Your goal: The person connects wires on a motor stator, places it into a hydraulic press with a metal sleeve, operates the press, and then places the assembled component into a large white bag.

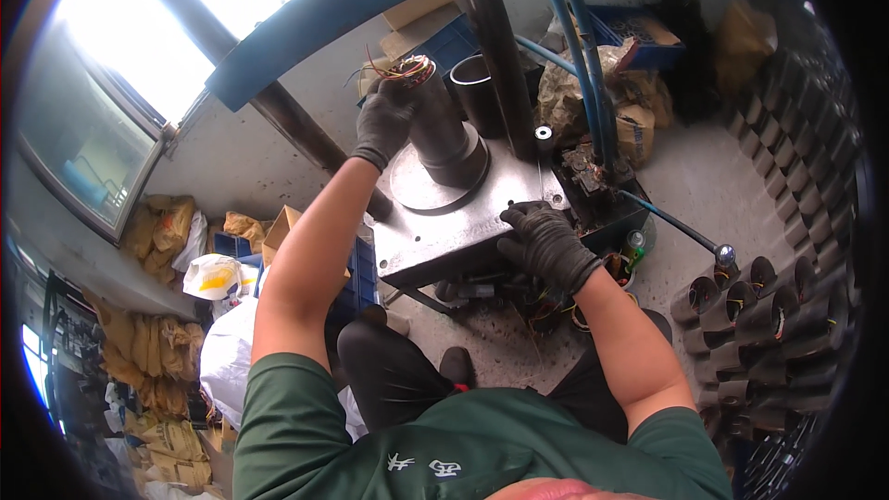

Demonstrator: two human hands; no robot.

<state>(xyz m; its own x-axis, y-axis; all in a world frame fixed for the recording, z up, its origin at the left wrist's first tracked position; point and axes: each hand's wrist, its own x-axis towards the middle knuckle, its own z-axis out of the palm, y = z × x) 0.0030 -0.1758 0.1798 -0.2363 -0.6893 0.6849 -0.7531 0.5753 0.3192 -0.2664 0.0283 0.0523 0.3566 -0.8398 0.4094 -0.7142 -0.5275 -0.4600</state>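
While the black-gloved L hand point(385, 120) is against an upright grey metal cyl. point(439, 125) just R of it, grip unclear, the black-gloved R hand point(548, 245) curls, hold unclear; cyl. looks placed, thin multicol. wires point(417, 68) beyond L hand apparently untucked.

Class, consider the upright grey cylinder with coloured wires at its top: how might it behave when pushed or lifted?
The cylinder is probably stiff and heavy, given its bulky, metallic look. Its tall, upright shape suggests it might tip if pushed near the top. The thin, loosely splayed wires look floppy and could snag.
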